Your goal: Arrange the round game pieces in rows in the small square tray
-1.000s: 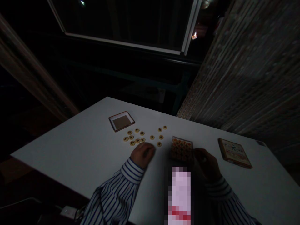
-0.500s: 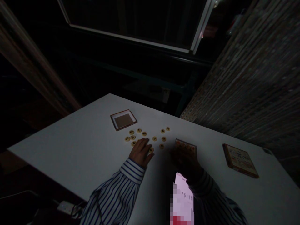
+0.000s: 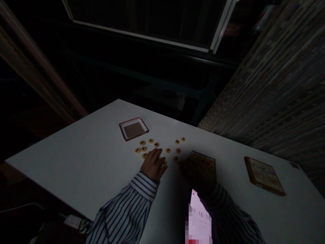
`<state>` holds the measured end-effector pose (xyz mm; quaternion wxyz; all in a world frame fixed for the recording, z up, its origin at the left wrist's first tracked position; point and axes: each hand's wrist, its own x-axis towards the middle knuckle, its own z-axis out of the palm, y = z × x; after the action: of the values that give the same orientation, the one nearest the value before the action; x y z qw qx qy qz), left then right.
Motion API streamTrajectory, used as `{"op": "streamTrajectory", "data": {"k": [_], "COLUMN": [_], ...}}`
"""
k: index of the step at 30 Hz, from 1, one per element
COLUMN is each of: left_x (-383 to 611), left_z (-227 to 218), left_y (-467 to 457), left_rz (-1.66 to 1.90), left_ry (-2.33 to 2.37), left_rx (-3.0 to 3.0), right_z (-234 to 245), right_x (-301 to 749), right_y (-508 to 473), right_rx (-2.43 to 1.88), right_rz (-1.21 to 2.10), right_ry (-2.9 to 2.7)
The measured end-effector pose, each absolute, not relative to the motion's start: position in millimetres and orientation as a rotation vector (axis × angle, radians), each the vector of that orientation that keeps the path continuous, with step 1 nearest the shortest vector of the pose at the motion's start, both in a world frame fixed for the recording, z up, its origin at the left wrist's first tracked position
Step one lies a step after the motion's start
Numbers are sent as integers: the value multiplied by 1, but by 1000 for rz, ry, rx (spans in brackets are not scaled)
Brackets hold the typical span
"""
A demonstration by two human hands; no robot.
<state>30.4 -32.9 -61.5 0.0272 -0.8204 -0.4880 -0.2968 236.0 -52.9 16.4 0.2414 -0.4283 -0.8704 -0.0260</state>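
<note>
Discs point(image 3: 168, 150): twelve-plus loose; left hand point(image 3: 151, 166) grip spread; right hand point(image 3: 200, 173) grip, cannot tell

Lighting is dim. A pinkish-white rectangular phone screen point(image 3: 203, 222) glows brightest; shadow darkens the bare right hand point(image 3: 199, 173).

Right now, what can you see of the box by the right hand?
The box sits flat and open-topped on the white table, its edge thin and greyish, its outline apparently rectangular. Round pieces with reddish marks show inside, along its far edge. The right hand hides most of the rest; whether it touches the box, I can't tell. Dim light leaves its material unclear.
</note>
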Motion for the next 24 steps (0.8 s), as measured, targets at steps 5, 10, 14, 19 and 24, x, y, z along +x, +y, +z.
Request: {"op": "streamTrajectory", "data": {"k": [5,10,14,19,24], "left_x": [31,32,33,37,47], "left_z": [-60,-59,-56,-46,-29], "left_y": [-33,-33,-34,-37,-46], "left_rz": [-884,-954,-1068,-1248,-1496], "left_ry": [-1514,-1472,-1435,-1466,-1640], "left_rx": [-2545,-2527,-2492,-2494,-2465], "right_z": [15,14,13,12,14], "right_x": [239,241,245,252,259], "right_y": [-52,-51,-50,-50,-53], "right_rx": [-1180,-1162,-1150,-1110,-1130], "right_rz": [-57,-77,-90,-79,-53], "right_ry": [-2396,-2415,-2394,-2364,-2338]}}
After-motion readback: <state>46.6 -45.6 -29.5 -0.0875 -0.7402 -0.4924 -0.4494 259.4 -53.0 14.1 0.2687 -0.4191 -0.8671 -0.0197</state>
